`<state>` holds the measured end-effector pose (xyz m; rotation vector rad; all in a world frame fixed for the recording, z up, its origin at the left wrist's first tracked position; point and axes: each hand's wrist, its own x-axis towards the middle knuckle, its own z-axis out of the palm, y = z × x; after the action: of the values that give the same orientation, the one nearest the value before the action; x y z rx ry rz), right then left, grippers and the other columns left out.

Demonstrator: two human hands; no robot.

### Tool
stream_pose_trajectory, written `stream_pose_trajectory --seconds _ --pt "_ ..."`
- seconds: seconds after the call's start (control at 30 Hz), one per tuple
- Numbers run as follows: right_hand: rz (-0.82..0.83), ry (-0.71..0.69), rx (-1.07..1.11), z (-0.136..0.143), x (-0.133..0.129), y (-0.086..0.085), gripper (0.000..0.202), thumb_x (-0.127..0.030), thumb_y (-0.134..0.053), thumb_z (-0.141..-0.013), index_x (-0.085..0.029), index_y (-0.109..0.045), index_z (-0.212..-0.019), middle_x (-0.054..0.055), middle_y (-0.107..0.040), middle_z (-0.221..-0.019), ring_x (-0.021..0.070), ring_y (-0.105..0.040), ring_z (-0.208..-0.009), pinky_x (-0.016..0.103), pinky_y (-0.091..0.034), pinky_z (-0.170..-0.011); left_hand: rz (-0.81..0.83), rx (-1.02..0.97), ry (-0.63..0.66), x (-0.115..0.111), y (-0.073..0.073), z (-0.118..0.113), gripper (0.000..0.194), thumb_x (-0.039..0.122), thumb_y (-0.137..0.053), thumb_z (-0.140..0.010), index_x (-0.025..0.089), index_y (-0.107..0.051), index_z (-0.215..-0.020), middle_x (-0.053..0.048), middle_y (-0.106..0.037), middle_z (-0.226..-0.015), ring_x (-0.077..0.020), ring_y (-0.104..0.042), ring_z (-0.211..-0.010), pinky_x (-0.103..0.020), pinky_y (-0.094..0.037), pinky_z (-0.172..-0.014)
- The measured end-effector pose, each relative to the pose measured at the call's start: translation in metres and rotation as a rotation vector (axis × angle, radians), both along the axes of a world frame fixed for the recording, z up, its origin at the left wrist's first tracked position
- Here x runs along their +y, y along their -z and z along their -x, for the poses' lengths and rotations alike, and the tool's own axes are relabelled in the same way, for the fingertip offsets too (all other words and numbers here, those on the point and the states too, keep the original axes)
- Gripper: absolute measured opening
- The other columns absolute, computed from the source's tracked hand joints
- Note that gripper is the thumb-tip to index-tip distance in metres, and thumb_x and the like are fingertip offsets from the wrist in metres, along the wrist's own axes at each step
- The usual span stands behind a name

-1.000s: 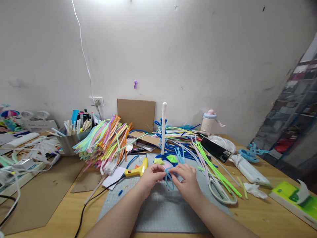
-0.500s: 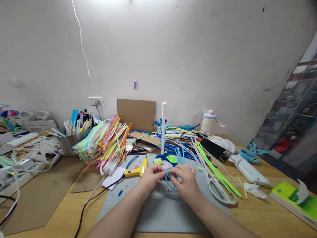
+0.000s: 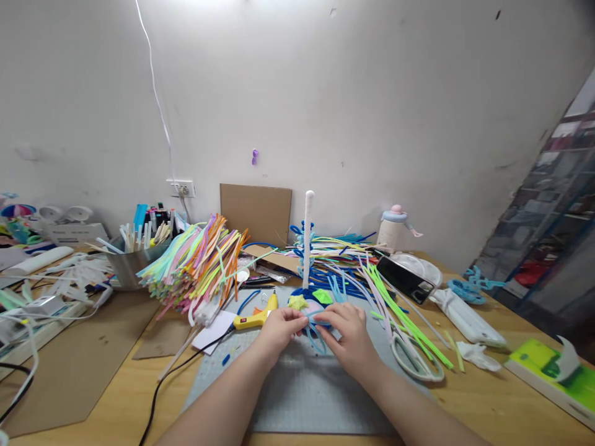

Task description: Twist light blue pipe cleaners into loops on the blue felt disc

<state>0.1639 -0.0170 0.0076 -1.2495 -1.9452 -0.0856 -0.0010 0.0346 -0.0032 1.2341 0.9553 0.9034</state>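
Note:
Both hands work on light blue pipe cleaners (image 3: 316,342) above the grey cutting mat (image 3: 320,396). My left hand (image 3: 282,328) pinches one part between thumb and fingertips. From the other side, my right hand (image 3: 346,328) has its fingers closed on the same blue strands, which loop below the fingertips. Just behind stands a white fuzzy upright post (image 3: 307,241) on a dark blue base, with a yellow star (image 3: 298,301) and a green star (image 3: 322,297) at its foot. A pale pink piece beside the stars is partly hidden by my hands.
A yellow glue gun (image 3: 255,319) lies left of my hands, its black cord trailing forward. Scissors (image 3: 416,359) and green pipe cleaners (image 3: 404,316) lie to the right. A large pipe cleaner bundle (image 3: 199,266), a phone (image 3: 405,280) and a bottle (image 3: 391,230) are farther back.
My hands have shifted very slightly, and the blue loop between them has changed shape a little. Both hands keep hold of the strands.

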Motion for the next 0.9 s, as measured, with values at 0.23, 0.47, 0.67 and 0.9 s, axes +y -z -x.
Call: stream_pose_trajectory --seconds 0.23,0.47,0.67,0.9 --pt "-0.025 -0.023 -0.012 -0.004 0.002 -0.001 0.010 -0.025 -0.054 -0.081 -0.026 -0.062 -0.085 0.001 -0.062 -0.085 0.0186 -0.051 -0.084 0.034 -0.026 -0.076 0.046 -0.074 0.056 0.004 0.003 0.003 0.030 0.038 -0.073 -0.056 0.011 -0.061 -0.064 0.004 -0.047 -0.046 -0.0043 -0.036 -0.041 -0.020 -0.022 -0.042" --pt "-0.017 0.058 0.036 0.005 -0.003 0.000 0.009 -0.023 -0.051 -0.080 -0.023 -0.060 -0.078 0.000 -0.063 -0.071 0.0176 -0.051 -0.072 0.034 -0.024 -0.073 0.020 -0.264 0.043 -0.004 0.001 -0.004 0.027 0.026 -0.075 -0.056 0.014 -0.063 -0.076 0.000 -0.060 -0.067 -0.0075 -0.050 -0.058 -0.019 -0.034 -0.054" --pt "0.000 0.085 0.063 0.009 -0.007 -0.001 0.009 -0.021 -0.052 -0.078 -0.023 -0.059 -0.074 0.000 -0.064 -0.071 0.0171 -0.051 -0.071 0.034 -0.024 -0.072 0.154 -0.385 0.040 -0.012 -0.001 -0.008 0.022 0.022 -0.074 -0.058 0.014 -0.063 -0.076 -0.002 -0.064 -0.073 -0.0107 -0.057 -0.066 -0.023 -0.041 -0.066" --pt "0.017 0.101 0.087 0.009 -0.006 0.000 0.008 -0.020 -0.053 -0.077 -0.023 -0.060 -0.074 -0.002 -0.064 -0.072 0.0163 -0.052 -0.071 0.033 -0.024 -0.072 0.252 -0.416 -0.040 -0.012 -0.001 -0.011 0.024 0.021 -0.075 -0.057 0.013 -0.062 -0.076 -0.001 -0.063 -0.067 -0.0067 -0.054 -0.054 -0.019 -0.041 -0.056"
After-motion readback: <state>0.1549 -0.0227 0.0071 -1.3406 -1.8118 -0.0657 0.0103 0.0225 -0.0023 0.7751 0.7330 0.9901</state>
